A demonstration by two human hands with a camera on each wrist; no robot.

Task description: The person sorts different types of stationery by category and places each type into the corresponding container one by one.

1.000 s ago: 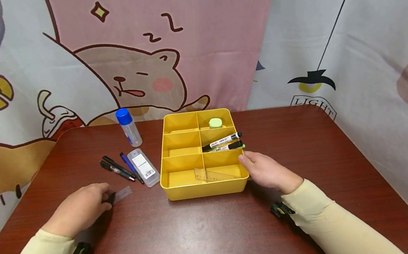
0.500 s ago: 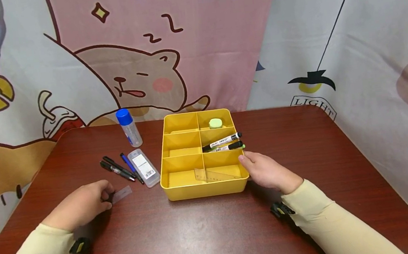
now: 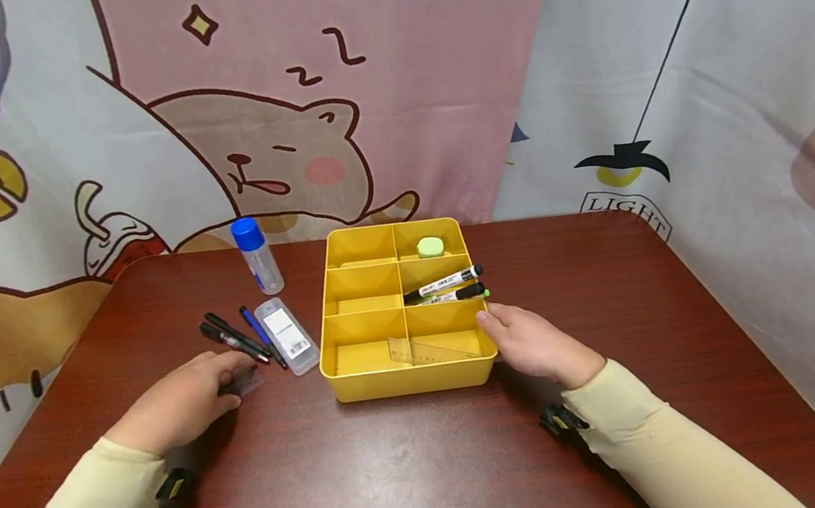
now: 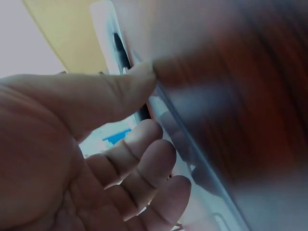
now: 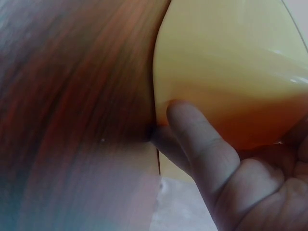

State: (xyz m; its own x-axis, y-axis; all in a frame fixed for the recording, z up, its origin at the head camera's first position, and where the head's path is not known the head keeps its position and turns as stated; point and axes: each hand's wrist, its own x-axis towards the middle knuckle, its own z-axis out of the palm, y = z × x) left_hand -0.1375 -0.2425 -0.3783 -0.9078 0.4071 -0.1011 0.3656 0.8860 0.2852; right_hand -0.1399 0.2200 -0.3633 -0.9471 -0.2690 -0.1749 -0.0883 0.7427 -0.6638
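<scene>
My left hand (image 3: 186,401) is low over the left side of the table, its fingertips at a small clear plastic strip (image 3: 250,382) that they partly hide. In the left wrist view, thumb and fingers stand apart, with a dark pen (image 4: 121,50) beyond the thumb. My right hand (image 3: 534,344) holds the near right side of a yellow divided box (image 3: 410,381), thumb at the rim. The right wrist view has a finger (image 5: 197,130) along the outer wall. A clear ruler (image 3: 434,351) and two whiteboard markers (image 3: 448,283) lie in the right-hand compartments.
Left of the box lie a clear flat case (image 3: 287,336) with a barcode label, a blue pen (image 3: 262,336) and black pens (image 3: 232,338). A blue-capped glue stick (image 3: 258,258) is behind them. A pale green item (image 3: 430,246) sits in the back right compartment.
My left hand has moved right and slightly forward, so its fingers now cover more of the clear strip. The right hand and the box have stayed in place.
</scene>
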